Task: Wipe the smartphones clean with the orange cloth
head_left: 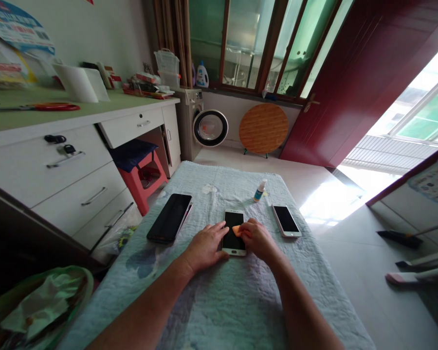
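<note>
A white smartphone (235,247) with a dark screen lies flat on the quilted cloth in front of me. My left hand (206,244) steadies it, fingertips on its left edge and thumb at the lower left corner. Pinched in my right hand (257,238) is a small orange cloth (236,230), which touches the screen. To the right lies another white smartphone (286,221), screen up. On the left a large black device (171,218) rests partly over another thin item, mostly hidden. A small spray bottle (260,190) with a clear cap stands upright beyond the phones.
The pale blue quilted cover (219,301) drapes the table. A white drawer desk (69,160) and a red stool (144,180) stand left, a bin (83,287) at lower left. Behind are a washing machine (188,121) with its door ajar and a round wooden tabletop (263,127).
</note>
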The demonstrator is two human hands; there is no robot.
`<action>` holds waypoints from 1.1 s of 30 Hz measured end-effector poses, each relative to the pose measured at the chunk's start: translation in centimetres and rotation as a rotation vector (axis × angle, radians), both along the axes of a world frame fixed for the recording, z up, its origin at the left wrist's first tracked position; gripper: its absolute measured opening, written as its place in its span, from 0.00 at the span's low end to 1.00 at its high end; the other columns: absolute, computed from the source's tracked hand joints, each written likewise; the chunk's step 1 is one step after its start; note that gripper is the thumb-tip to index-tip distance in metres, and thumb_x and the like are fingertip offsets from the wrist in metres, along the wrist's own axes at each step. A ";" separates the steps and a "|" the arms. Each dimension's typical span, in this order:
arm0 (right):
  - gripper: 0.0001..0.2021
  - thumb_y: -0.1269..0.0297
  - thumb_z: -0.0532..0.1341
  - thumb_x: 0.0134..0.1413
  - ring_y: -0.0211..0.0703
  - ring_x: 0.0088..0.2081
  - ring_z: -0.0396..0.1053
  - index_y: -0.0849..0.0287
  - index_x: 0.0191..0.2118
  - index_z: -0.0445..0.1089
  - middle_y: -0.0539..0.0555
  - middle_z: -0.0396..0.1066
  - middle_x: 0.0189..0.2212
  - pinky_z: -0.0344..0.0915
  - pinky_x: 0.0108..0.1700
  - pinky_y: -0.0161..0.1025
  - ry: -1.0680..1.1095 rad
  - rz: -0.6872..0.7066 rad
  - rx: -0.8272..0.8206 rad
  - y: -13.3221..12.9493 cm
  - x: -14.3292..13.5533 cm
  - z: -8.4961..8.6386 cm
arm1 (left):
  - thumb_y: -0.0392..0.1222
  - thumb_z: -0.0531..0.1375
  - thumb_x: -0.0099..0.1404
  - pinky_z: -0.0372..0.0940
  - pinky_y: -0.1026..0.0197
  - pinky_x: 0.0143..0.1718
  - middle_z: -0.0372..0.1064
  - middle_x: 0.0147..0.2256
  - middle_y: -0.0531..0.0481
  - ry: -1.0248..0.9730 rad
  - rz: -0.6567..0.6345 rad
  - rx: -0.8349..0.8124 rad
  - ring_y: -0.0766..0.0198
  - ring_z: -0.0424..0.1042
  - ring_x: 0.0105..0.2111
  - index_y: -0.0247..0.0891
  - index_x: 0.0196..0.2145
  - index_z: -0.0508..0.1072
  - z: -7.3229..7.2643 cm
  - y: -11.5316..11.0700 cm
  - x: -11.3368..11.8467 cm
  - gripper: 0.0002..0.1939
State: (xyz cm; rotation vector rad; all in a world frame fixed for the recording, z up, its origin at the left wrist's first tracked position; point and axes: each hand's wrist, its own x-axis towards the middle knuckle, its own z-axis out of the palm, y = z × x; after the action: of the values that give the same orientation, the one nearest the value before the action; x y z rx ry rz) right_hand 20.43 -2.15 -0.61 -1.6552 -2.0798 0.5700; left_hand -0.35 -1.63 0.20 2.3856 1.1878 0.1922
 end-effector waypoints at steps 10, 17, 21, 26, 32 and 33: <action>0.14 0.62 0.52 0.64 0.41 0.39 0.62 0.56 0.39 0.76 0.53 0.64 0.34 0.58 0.44 0.35 -0.052 -0.243 0.194 2.7 -0.9 -2.5 | 0.47 0.64 0.56 0.52 0.49 0.63 0.53 0.65 0.42 -0.059 0.012 0.025 0.48 0.57 0.62 0.38 0.60 0.63 -0.9 0.2 -0.1 0.35; 0.11 0.69 0.55 0.62 0.40 0.40 0.61 0.55 0.35 0.76 0.52 0.66 0.34 0.57 0.44 0.34 -0.091 0.016 0.148 0.8 -2.6 -0.5 | 0.46 0.67 0.52 0.58 0.52 0.58 0.62 0.59 0.42 -0.178 0.046 -0.005 0.49 0.64 0.56 0.38 0.62 0.56 -0.7 0.0 -0.1 0.43; 0.09 0.74 0.58 0.57 0.37 0.37 0.62 0.55 0.34 0.75 0.50 0.66 0.33 0.57 0.41 0.33 -0.034 0.233 0.080 -1.2 -3.1 0.8 | 0.47 0.69 0.51 0.58 0.51 0.58 0.60 0.60 0.37 -0.169 0.086 -0.055 0.47 0.63 0.58 0.36 0.64 0.51 -1.0 0.1 -0.2 0.48; 0.10 0.75 0.60 0.54 0.36 0.36 0.64 0.54 0.35 0.76 0.49 0.66 0.32 0.58 0.40 0.32 0.039 0.287 0.005 -1.7 -2.1 1.0 | 0.48 0.69 0.52 0.59 0.52 0.58 0.59 0.61 0.37 -0.161 0.069 -0.056 0.48 0.63 0.57 0.36 0.64 0.51 -1.2 0.3 -0.2 0.48; 0.09 0.70 0.59 0.57 0.40 0.37 0.65 0.57 0.38 0.76 0.52 0.67 0.33 0.59 0.41 0.35 0.030 -0.025 0.070 0.1 -0.6 -0.7 | 0.48 0.67 0.54 0.52 0.49 0.63 0.56 0.63 0.41 -0.112 0.016 -0.010 0.48 0.58 0.62 0.39 0.60 0.63 -0.6 0.2 -0.1 0.37; 0.09 0.69 0.58 0.58 0.40 0.38 0.65 0.57 0.40 0.76 0.53 0.67 0.34 0.60 0.41 0.36 0.018 -0.054 0.081 0.5 -0.4 -1.1 | 0.49 0.66 0.54 0.52 0.49 0.63 0.55 0.64 0.41 -0.105 0.016 -0.007 0.48 0.58 0.62 0.39 0.59 0.64 -0.7 0.2 -0.1 0.36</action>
State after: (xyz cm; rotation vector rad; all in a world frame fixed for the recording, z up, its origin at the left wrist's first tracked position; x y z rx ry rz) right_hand 20.01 -1.61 -1.68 -1.6490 -2.0124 0.4754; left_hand -0.44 -1.39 -0.48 2.3300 1.1574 0.3137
